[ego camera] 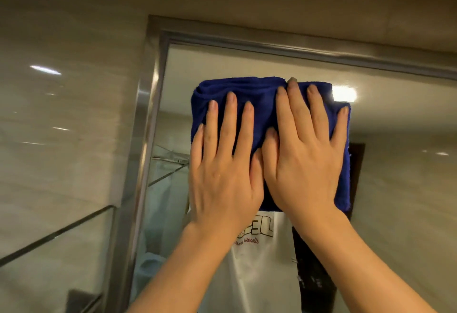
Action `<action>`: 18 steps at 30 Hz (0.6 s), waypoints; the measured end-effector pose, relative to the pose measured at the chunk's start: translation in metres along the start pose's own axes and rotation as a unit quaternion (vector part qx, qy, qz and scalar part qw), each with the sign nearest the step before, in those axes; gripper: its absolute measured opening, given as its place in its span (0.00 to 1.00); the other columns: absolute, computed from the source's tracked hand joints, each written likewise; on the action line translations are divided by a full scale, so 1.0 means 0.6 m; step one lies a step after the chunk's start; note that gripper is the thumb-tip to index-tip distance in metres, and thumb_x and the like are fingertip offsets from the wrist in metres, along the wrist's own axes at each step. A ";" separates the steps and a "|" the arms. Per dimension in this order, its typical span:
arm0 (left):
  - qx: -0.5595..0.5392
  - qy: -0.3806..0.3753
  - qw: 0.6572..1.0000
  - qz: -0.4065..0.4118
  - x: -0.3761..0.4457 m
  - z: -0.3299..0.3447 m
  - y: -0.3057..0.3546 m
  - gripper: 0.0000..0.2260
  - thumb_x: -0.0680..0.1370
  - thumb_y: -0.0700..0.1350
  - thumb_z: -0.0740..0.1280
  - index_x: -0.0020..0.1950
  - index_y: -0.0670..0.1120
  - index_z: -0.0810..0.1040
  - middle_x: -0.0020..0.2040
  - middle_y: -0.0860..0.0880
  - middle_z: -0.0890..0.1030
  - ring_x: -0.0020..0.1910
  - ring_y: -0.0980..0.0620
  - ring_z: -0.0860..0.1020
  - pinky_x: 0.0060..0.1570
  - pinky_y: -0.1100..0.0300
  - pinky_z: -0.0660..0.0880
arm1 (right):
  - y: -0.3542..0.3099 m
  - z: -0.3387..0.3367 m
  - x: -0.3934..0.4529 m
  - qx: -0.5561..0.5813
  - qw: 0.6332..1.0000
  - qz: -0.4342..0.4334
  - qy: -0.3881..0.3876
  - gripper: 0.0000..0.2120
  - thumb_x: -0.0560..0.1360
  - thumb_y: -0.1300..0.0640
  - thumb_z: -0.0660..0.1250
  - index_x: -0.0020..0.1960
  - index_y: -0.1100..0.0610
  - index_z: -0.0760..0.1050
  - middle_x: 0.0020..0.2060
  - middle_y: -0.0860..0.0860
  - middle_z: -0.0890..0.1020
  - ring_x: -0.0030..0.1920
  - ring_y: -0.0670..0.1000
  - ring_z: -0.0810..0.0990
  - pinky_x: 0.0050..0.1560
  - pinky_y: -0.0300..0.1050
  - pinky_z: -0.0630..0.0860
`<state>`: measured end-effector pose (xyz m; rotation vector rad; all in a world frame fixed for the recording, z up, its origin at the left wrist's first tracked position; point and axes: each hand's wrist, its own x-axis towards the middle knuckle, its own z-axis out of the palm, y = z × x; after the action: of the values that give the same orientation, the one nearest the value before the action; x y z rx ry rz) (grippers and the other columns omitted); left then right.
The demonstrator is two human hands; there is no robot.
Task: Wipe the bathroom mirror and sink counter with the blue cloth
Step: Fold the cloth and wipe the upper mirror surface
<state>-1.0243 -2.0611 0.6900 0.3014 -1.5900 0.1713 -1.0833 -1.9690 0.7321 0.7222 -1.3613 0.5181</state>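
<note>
Brushed metal frame (148, 105) borders mirror (395, 119); glossy beige marble-look wall tile (69, 105) to left, glass shelf (57, 233) jutting from it. Ceiling light glare (344, 93) reflected just right of cloth; white printed shirt (257, 258) reflected below. Blue cloth (259, 105), folded, plush microfibre, roughly square, flat against upper mirror glass. Left hand (222, 169) and right hand (306, 154) side by side, fingers straight and spread, palms pressing cloth, thumbs touching, covering most of it.
</note>
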 end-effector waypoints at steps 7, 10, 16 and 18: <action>0.017 -0.004 1.000 0.003 -0.001 -0.028 -0.102 0.26 0.84 0.51 0.49 0.81 0.45 0.52 0.81 0.45 0.52 0.80 0.45 0.49 0.78 0.50 0.48 | -0.099 0.030 0.006 0.021 1.000 0.000 -0.012 0.24 0.81 0.55 0.54 0.76 0.58 0.63 0.75 0.53 0.65 0.76 0.56 0.60 0.74 0.63 0.55; 0.011 0.000 1.000 0.006 -0.001 -0.029 -0.107 0.26 0.84 0.51 0.50 0.81 0.46 0.53 0.81 0.45 0.52 0.80 0.45 0.49 0.78 0.51 0.48 | -0.103 0.031 0.006 0.023 1.000 0.008 -0.011 0.24 0.81 0.55 0.54 0.76 0.58 0.63 0.75 0.54 0.65 0.76 0.56 0.60 0.74 0.62 0.56; 0.015 0.000 1.000 0.000 0.000 -0.029 -0.108 0.26 0.84 0.51 0.51 0.81 0.46 0.53 0.81 0.45 0.52 0.80 0.45 0.50 0.78 0.51 0.48 | -0.105 0.027 0.008 0.011 1.000 0.013 -0.015 0.24 0.80 0.54 0.55 0.76 0.56 0.64 0.75 0.51 0.65 0.76 0.54 0.60 0.73 0.63 0.55; 0.014 -0.003 1.000 -0.001 0.001 -0.029 -0.107 0.26 0.84 0.51 0.51 0.81 0.46 0.53 0.81 0.45 0.52 0.80 0.46 0.50 0.78 0.51 0.48 | -0.106 0.026 0.009 0.004 0.999 0.027 -0.021 0.24 0.80 0.53 0.55 0.76 0.54 0.64 0.75 0.49 0.65 0.77 0.54 0.59 0.72 0.68 0.52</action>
<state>-0.9886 -2.1170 0.6864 0.3251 -1.5944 0.1911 -1.0480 -2.0240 0.7279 0.7088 -1.4220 0.5539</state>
